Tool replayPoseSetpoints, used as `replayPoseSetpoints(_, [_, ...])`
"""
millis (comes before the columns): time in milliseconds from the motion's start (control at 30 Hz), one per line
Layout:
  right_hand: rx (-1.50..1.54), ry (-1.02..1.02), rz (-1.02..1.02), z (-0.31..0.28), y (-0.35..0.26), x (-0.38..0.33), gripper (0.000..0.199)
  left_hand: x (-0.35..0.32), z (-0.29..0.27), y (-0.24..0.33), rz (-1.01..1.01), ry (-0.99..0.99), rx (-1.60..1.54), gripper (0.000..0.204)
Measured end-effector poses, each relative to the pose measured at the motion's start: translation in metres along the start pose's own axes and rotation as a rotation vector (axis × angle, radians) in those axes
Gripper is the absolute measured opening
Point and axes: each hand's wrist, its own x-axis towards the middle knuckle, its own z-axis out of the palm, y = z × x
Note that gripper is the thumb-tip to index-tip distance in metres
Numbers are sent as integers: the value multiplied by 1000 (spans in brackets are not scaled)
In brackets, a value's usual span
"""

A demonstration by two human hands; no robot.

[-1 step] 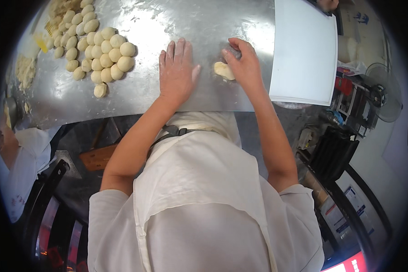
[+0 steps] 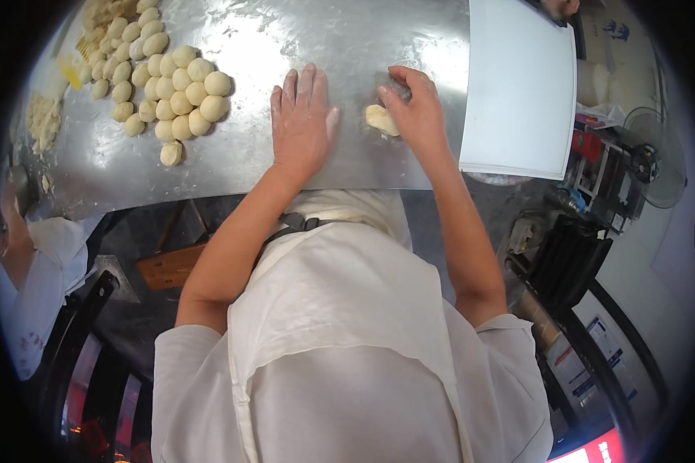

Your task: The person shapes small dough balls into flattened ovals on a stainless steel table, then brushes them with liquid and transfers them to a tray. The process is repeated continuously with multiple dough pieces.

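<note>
My left hand [image 2: 303,123] lies flat on the metal table [image 2: 286,38], palm down, fingers stretched out and a little apart, with nothing in it. Across from it, my right hand [image 2: 418,108] is curved over the tabletop, thumb and index finger apart. Its other fingers are mostly hidden. An uneven lump of pale dough [image 2: 380,120] sits against the thumb side of that hand. To the left of my left hand, several round dough balls [image 2: 181,92] lie packed together. One smaller dough piece [image 2: 171,153] sits at the near end of that group.
A white board [image 2: 517,92] covers the table's right end. At far left are a heap of floury dough scraps [image 2: 45,122] and a yellow scraper-like tool [image 2: 71,75]. A co-worker's white sleeve [image 2: 58,251] shows at lower left. A fan [image 2: 647,158] stands at right.
</note>
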Motion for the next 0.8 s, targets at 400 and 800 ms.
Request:
replayPoseSetpoints(400, [-107, 54, -104, 11, -1, 17, 43, 51, -33, -24, -205, 132, -534, 54])
replayPoseSetpoints(800, [-547, 146, -414, 51, 14, 27, 57, 54, 22, -23, 48, 116, 66, 50])
